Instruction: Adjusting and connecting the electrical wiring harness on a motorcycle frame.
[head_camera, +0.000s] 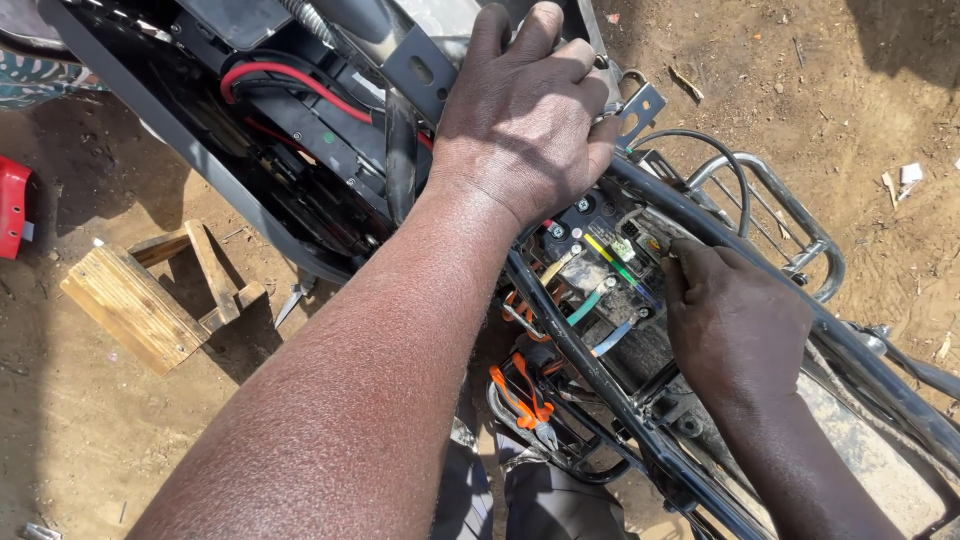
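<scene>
Hands at work on a motorcycle frame (590, 370) with the seat off, standing on bare dirt ground (80, 440).

Left hand (525, 120): fingers curled and closed over the upper part of the frame, knuckles up, beside a small metal bracket (642, 108). What lies under the palm is hidden; whether it grips a loose part or only the frame cannot be told.

Right hand (735, 320): fingers drawn together, tips pressed into the wiring bay (600, 270) at the middle of the frame, touching the cluster of connectors at its right edge. Whether a wire is pinched between the fingertips cannot be told. Yellow, green and pale wires (590, 300) run across the bay just left of the fingertips.

Other items: orange-handled pliers (525, 395) rest on the lower frame tubes, below the bay, apart from both hands. A red cable (300, 85) loops through the black housing at the upper left of the frame. A chrome rear rack (790, 215) sits at the right end of the frame, beyond the right hand. A wooden block stand (150, 300) lies on the ground to the left, well apart from the frame.
</scene>
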